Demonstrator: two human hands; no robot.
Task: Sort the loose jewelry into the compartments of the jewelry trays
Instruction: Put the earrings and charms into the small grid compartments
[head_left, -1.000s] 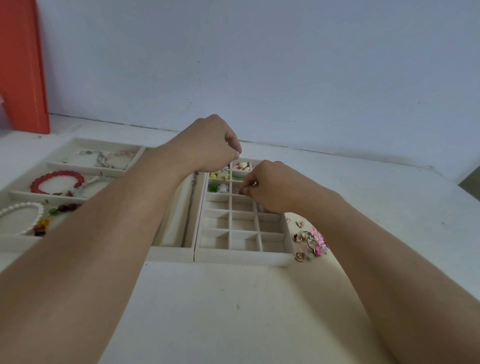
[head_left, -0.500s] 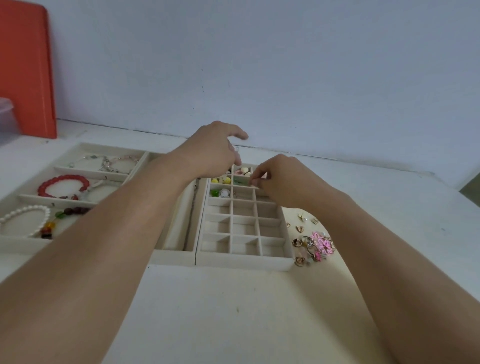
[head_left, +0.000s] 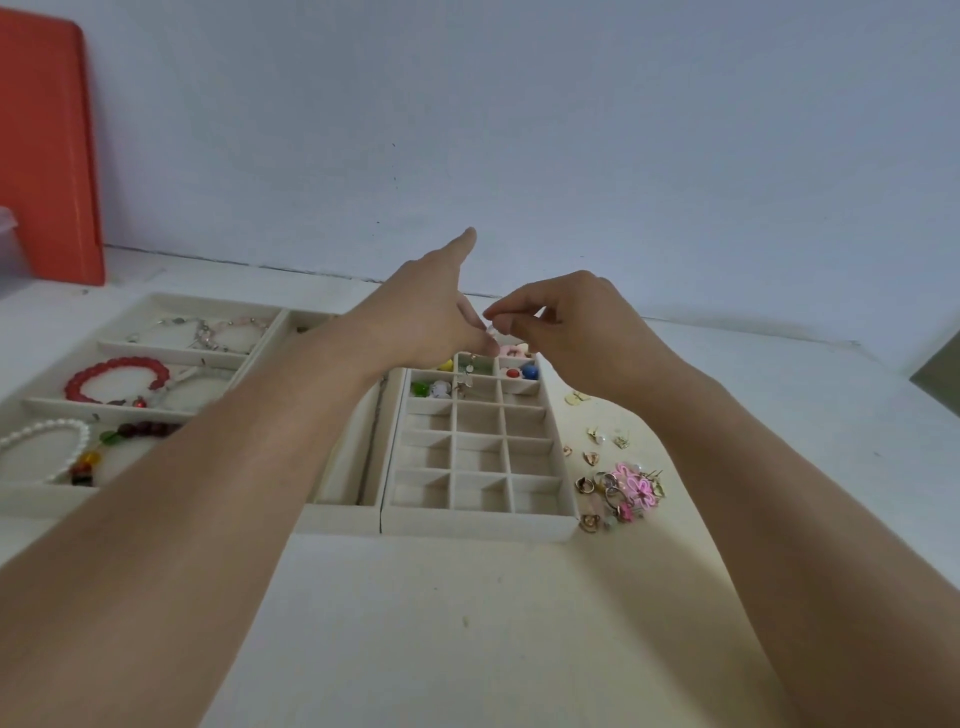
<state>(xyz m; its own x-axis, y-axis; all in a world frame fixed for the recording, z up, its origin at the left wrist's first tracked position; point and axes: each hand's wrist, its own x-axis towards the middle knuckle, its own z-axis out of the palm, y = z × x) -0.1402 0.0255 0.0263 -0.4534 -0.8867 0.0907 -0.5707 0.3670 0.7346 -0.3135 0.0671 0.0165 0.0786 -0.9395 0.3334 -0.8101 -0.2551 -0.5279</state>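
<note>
Bracelets are already lying in the wide tray (head_left: 156, 306) and beads are filling the far cells of the grid tray (head_left: 480, 512), while earrings and rings (head_left: 618, 486) are waiting loose beside it. Both hands are now lifting higher above the far cells than before: the right hand (head_left: 576, 327) is pinching a small pale earring (head_left: 491, 328), and the left hand (head_left: 421, 317) is opening, forefinger extended.

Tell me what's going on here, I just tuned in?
A person is sorting jewelry. Both hands are raised over the far end of the grid tray: the right hand pinches a small pale piece, and the left hand meets it with its forefinger outstretched. Only the tray's far cells hold beads. Loose earrings wait on the table beside it.
</note>
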